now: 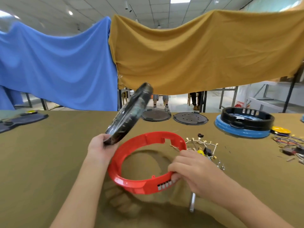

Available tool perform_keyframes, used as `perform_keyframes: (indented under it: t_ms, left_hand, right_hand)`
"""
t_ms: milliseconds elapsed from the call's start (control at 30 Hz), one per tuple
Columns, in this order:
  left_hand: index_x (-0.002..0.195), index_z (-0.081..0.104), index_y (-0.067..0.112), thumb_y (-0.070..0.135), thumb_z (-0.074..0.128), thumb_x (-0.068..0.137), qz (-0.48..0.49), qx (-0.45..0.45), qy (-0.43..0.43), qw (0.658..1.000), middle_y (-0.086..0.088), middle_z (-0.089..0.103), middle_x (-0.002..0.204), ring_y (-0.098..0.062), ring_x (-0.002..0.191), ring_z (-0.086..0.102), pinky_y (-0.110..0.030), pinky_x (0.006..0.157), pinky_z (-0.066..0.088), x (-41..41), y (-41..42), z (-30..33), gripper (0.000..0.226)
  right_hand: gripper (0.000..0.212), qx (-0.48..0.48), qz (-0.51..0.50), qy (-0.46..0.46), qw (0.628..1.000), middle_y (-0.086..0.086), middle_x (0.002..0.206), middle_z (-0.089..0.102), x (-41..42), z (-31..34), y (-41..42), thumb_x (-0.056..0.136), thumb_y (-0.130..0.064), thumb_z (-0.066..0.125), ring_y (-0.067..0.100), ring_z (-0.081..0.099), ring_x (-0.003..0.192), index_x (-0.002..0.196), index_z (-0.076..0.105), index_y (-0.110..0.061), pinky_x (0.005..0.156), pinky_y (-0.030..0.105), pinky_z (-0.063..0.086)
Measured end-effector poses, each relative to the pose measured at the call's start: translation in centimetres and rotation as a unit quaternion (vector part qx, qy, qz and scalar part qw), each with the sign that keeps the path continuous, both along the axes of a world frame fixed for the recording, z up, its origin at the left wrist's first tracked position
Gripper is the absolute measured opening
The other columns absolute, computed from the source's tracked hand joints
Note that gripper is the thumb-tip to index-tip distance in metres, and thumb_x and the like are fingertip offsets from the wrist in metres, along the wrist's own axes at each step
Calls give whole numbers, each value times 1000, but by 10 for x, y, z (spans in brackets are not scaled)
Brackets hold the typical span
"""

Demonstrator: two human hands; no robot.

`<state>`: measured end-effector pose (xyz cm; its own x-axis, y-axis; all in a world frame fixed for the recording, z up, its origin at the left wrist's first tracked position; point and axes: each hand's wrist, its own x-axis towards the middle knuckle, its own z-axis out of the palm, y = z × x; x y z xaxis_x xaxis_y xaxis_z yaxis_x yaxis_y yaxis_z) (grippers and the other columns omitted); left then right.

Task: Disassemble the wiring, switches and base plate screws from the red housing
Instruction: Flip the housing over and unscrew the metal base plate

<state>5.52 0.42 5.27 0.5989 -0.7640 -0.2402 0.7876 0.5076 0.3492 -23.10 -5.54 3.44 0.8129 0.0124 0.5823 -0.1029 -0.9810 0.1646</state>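
No legible text: red housing [131,183], black plate [130,112]

Bright, even light falls from ceiling lamps [70,12], which glare white. Soft shadows of the arms and the red ring [144,163] lie on the surface [49,153]. The black disc [130,114] is smeared by motion blur and shows glints. Wide-angle distortion bows the cloths [197,51] and ceiling toward the edges.

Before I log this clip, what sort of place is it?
Probably a workshop or factory teardown bench. A cloth-covered table holds a red housing, loose wires and black base plates laid out in a row. Hung sheets screen it from metal racks behind.
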Motion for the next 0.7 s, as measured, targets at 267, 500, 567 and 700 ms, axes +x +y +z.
perform_keyframes:
  t_ms: [267, 500, 567, 700]
  left_hand:
    - [99, 49, 0, -13, 26, 78, 47, 1, -15, 999, -16, 52, 123, -27, 126, 53, -33, 108, 43, 15, -1, -3, 33]
    - [113, 45, -2, -8, 32, 87, 64, 148, -122, 979, -20, 57, 108, -32, 81, 62, -42, 75, 54, 11, -3, -10, 29]
    - [114, 44, -1, -9, 35, 84, 70, 166, -124, 976, -20, 57, 108, -33, 81, 63, -41, 65, 58, 9, -2, -9, 33]
    - [112, 44, 3, -7, 36, 85, 69, 203, -154, 965, -17, 56, 107, -31, 75, 61, -40, 49, 54, 7, 0, -10, 30]
  right_hand:
    - [20, -47, -109, -53, 992, -4, 84, 68, -15, 2, -32, 76, -3, 82, 20, 66, 84, 90, 74, -14, 97, 43, 53]
    - [26, 67, -219, -111, 967, 1, 85, 70, -29, -4, -55, 73, 4, 82, 22, 64, 81, 95, 75, -9, 72, 36, 58]
    - [22, 95, -234, -113, 961, 3, 93, 72, -29, -8, -60, 82, 0, 76, 24, 65, 89, 103, 75, -7, 79, 38, 57]
    - [24, 135, -258, -122, 949, 4, 109, 71, -32, -11, -62, 92, -8, 67, 24, 62, 107, 115, 72, -8, 94, 35, 50]
